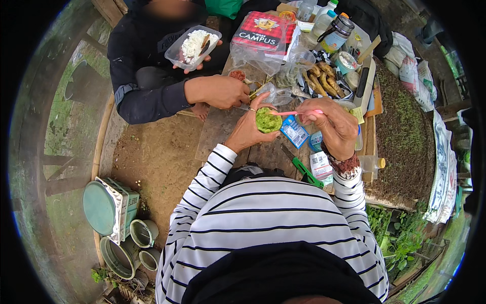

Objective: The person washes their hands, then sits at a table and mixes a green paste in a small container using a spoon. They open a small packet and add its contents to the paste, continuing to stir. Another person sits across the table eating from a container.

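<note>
My left hand (243, 131) is wrapped around a small round portion of mashed green pulp (269, 121), which looks like avocado. Whether a skin or a cup holds the pulp is hidden by my fingers. Pinched in my right hand (336, 127) is a pink plastic spoon (286, 113), its tip in the pulp. Below the spoon a blue printed sachet (296, 135) lies on the wooden table (258, 154). A bottle with a blue label (315, 141) is beside my right hand. Nearer my body are a green-handled cutter knife (303, 169) and a white printed packet (321, 166).
Across the left corner a person in a dark top holds a plastic box of rice (197, 43) and reaches near my left hand. Bananas (322, 80), a plastic-wrapped notebook pack (260, 36), a flask (338, 33) and a yellow-capped bottle (371, 163) crowd the table. Buckets (143, 232) stand lower left.
</note>
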The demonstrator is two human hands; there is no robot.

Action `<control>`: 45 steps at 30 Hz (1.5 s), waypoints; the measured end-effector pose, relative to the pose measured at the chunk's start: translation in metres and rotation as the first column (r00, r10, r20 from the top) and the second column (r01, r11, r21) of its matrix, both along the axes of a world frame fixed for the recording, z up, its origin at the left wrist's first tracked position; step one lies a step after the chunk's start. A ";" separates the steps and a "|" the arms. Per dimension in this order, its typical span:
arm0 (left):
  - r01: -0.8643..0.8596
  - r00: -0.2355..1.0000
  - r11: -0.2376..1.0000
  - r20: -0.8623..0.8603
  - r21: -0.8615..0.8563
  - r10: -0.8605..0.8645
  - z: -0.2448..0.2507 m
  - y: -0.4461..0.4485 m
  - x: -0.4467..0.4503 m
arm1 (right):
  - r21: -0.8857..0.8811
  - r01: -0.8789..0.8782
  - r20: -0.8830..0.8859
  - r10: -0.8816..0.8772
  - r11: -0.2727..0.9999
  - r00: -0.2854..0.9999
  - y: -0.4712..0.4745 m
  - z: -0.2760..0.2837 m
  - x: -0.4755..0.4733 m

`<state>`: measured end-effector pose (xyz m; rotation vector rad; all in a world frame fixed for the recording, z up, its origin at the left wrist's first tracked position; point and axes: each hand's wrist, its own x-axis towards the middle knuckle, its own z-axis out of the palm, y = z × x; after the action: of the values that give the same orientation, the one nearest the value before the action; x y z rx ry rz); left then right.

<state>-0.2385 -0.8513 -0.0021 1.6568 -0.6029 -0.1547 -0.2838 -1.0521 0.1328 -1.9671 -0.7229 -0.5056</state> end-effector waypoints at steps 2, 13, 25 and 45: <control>0.004 1.000 1.000 0.007 -0.007 -0.004 0.000 -0.001 0.001 | 0.078 0.005 0.069 -0.011 0.997 0.998 0.002 0.001 0.000; 0.002 1.000 1.000 -0.031 -0.007 -0.003 0.001 0.000 0.000 | 0.010 -0.053 -0.015 0.053 0.999 0.998 0.002 -0.005 0.003; 0.013 0.999 0.999 -0.032 -0.042 -0.014 -0.002 -0.001 0.000 | -0.109 -0.123 -0.043 0.119 0.986 0.992 0.011 0.004 0.002; 0.017 0.999 0.999 -0.032 -0.044 -0.019 -0.004 -0.002 0.001 | -0.004 -0.034 -0.011 0.034 0.999 0.999 0.014 0.014 -0.005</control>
<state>-0.2378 -0.8533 -0.0058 1.6037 -0.5927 -0.1803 -0.2884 -1.0377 0.1471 -1.9567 -0.7503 -0.4724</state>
